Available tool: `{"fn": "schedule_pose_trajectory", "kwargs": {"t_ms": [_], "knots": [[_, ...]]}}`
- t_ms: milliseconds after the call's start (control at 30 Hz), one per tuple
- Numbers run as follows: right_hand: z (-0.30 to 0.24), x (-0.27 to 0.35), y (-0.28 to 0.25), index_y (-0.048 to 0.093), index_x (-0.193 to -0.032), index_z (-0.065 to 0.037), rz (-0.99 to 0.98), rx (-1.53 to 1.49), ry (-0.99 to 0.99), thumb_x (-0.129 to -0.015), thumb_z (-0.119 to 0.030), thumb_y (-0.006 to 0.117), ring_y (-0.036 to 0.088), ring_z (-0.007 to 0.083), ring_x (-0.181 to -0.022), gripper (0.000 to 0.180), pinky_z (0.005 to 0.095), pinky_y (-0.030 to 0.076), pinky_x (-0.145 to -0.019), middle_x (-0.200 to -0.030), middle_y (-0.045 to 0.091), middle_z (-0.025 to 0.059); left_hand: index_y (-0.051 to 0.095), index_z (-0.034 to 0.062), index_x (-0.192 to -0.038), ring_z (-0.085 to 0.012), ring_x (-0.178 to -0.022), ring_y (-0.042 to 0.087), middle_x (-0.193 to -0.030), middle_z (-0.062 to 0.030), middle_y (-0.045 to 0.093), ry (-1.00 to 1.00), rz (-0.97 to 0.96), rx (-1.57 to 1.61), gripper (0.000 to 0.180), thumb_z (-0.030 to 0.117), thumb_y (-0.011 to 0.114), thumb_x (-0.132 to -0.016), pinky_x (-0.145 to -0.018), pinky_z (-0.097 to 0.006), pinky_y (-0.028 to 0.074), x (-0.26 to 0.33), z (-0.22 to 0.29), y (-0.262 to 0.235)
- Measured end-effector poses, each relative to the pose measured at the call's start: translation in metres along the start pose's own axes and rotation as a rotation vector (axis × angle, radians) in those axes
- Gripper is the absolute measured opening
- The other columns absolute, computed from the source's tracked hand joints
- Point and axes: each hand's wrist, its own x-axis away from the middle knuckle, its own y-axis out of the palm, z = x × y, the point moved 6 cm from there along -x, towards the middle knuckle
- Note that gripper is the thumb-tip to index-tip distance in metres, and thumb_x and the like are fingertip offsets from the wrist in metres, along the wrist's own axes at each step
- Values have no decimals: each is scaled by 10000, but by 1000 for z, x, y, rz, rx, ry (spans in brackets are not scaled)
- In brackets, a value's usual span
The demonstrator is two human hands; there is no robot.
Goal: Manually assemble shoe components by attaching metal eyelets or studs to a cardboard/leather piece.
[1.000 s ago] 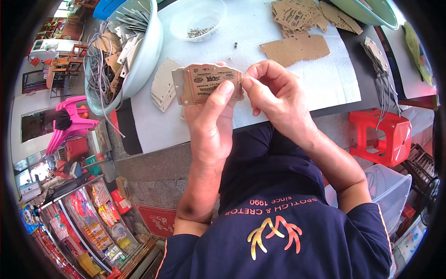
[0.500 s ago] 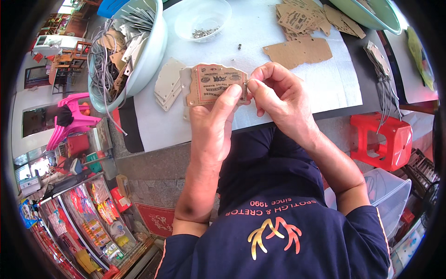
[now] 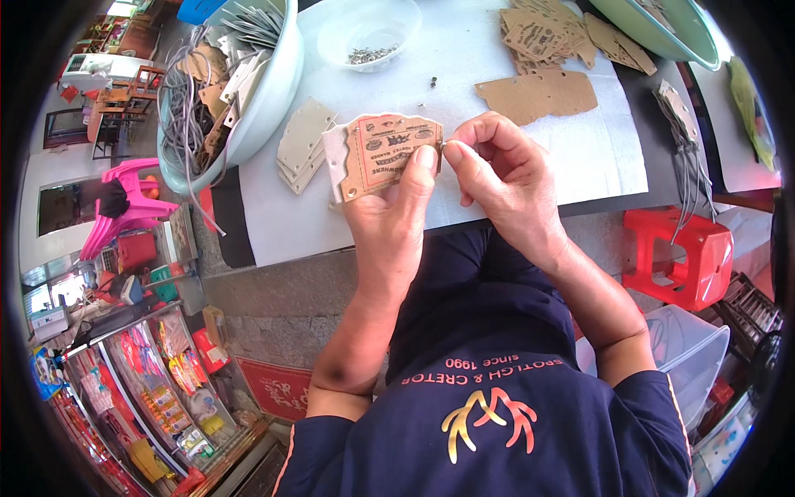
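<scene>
Table [image 3: 530,157], white-covered, lies beyond my grip. Pale green basin [image 3: 273,91] of tags and wires sits up-left of it; brown card stack [image 3: 542,37] up-right. My left hand [image 3: 393,219] clamps the printed card tag [image 3: 389,153], thumb pressed on its face. My right hand [image 3: 501,178] pinches its right edge.
</scene>
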Motion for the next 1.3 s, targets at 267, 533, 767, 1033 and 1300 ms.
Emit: {"fn": "schedule_pose_trajectory", "kwargs": {"t_ms": [267,533,767,1033,1300], "knots": [[1,1,-2,595,-916,-4,0,28,-13,-899,-90,652,527,-3,-690,104,153,441,-554,-790,614,-7,576,-32,-1123,-77,-930,581,-1045,-63,634,31,-8,58,217,21,594,-913,-809,-228,472,2,0,3],[0,1,1,596,-920,-8,16,-52,-18,-895,-78,653,513,-5,-693,94,151,431,-562,-803,603,-13,570,-37,-1126,-74,-907,590,-1021,-59,635,45,-10,58,218,11,595,-914,-774,-214,480,4,0,3],[-1,-1,4,627,-977,-5,30,-14,27,-884,-85,650,520,1,-689,125,162,442,-567,-793,586,-16,554,-34,-1130,-78,-916,593,-1035,-65,635,97,17,31,220,1,587,-915,-781,-223,485,5,3,0],[-4,2,2,613,-1000,11,-52,134,-76,-931,-57,576,547,40,-782,104,182,475,-633,-978,561,16,556,-30,-1133,-73,-904,596,-1024,-58,640,98,-15,37,224,0,590,-913,-770,-216,486,6,3,3],[3,1,-2,623,-905,-10,29,96,-28,-859,-77,651,514,29,-669,86,189,450,-574,-834,581,3,556,-32,-1150,-74,-907,602,-1030,-64,645,71,-58,24,245,-5,596,-910,-776,-217,488,6,2,4]]}}
